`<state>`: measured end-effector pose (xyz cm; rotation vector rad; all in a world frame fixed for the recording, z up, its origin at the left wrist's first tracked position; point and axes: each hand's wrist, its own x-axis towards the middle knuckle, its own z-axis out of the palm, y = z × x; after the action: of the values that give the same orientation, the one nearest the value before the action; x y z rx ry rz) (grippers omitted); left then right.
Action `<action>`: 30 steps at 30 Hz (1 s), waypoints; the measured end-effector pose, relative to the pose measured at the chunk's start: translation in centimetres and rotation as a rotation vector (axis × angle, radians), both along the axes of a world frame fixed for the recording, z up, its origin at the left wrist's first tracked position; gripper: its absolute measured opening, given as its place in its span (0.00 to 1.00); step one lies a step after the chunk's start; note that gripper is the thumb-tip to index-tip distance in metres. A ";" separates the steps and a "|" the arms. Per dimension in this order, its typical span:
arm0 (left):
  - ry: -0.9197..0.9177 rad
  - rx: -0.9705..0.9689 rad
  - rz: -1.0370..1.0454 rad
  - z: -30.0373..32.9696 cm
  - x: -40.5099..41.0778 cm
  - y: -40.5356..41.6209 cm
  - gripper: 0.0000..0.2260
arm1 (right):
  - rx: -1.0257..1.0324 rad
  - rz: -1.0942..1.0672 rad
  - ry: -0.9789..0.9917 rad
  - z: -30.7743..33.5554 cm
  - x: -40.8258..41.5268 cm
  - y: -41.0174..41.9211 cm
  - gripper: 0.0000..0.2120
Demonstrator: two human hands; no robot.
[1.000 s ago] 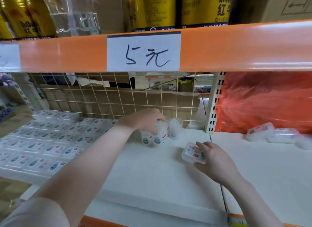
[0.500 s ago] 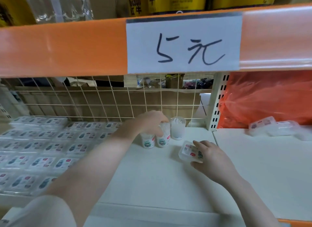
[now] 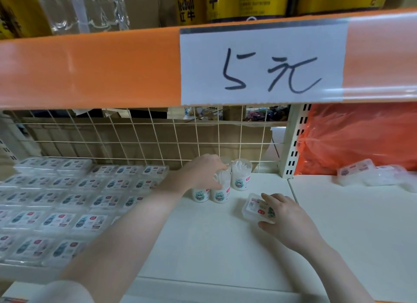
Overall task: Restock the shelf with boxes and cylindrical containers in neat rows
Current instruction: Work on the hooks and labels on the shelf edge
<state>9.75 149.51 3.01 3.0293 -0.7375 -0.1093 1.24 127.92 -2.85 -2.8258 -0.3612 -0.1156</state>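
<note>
On the shelf (image 3: 203, 246), rows of flat boxes (image 3: 67, 203) fill the left part, running from the front edge back to the wire grid (image 3: 140, 135) behind. To their right, near the back, three cylindrical containers stand upright: two (image 3: 209, 195) side by side in front, a third (image 3: 241, 177) just behind and to the right, close to the grid. The left hand (image 3: 203, 172) lies over the front pair. Right of and before them, a single box (image 3: 258, 209) lies under the right hand (image 3: 286, 214). Beyond the upright post (image 3: 293, 142), on the neighbouring shelf, loose boxes (image 3: 370, 173) lie at the back. Above, a price label (image 3: 262, 63) sits on the upper shelf's rail (image 3: 90, 70), with cans (image 3: 225, 2) on that shelf.
</note>
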 end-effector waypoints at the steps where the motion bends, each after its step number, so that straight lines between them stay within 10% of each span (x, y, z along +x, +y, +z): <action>1: -0.001 -0.013 0.004 -0.1 0.0 0.1 0.27 | 0.002 -0.002 0.004 0.0 -0.1 0.0 0.31; 30: -0.455 -0.296 0.518 -4.7 -13.7 17.7 0.11 | 0.172 0.011 -0.045 1.1 -6.1 11.3 0.33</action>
<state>-3.94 167.16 -1.66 2.8547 0.0534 0.6481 -4.82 139.22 -1.75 -2.6546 -0.3588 -0.1989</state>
